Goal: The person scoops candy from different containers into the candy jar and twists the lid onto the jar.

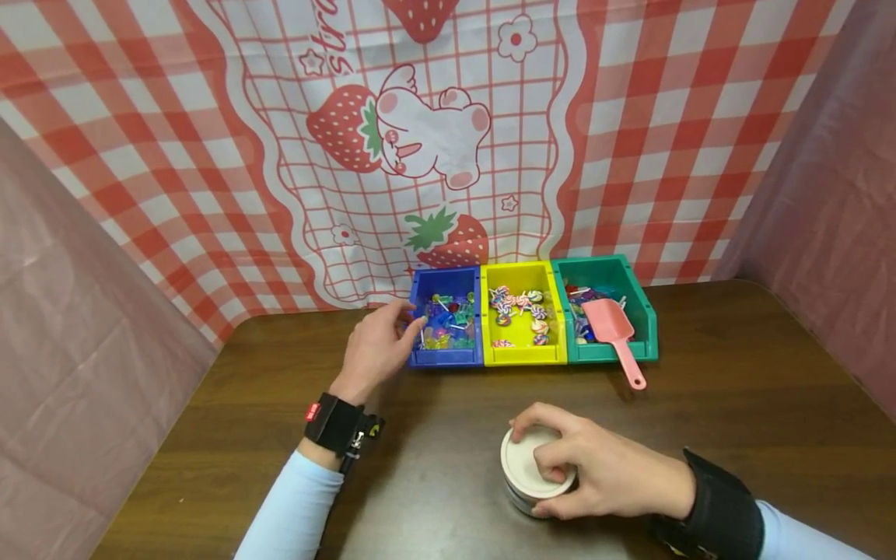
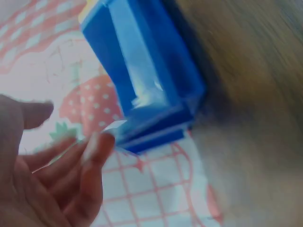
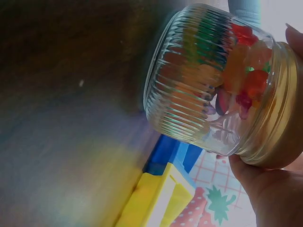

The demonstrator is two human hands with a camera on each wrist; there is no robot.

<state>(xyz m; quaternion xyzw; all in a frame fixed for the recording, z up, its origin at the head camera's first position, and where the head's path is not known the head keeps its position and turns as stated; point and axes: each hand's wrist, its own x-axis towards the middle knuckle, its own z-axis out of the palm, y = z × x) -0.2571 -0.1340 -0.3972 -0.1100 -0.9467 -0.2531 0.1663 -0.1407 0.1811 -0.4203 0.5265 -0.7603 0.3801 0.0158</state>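
My right hand [image 1: 602, 467] grips the cream-coloured lid [image 1: 521, 463] of a glass jar from above, with thumb and fingers around its edge. In the right wrist view the ribbed jar [image 3: 189, 94] shows colourful candies inside. My left hand [image 1: 374, 350] is at the left side of the blue bin [image 1: 446, 358], thumb over its rim. Its fingers are loosely bent beside the bin's wall in the blurred left wrist view; whether they touch it I cannot tell. Small clear-coloured lollipops [image 1: 458, 315] lie in that bin.
Joined to the blue bin are a yellow bin [image 1: 525, 355] with swirl lollipops [image 1: 537, 313] and a green bin [image 1: 647, 334] with mixed pieces. A pink scoop [image 1: 609, 319] leans over the green bin's front. A checked strawberry cloth [image 1: 630, 155] hangs behind the wooden table [image 1: 420, 467].
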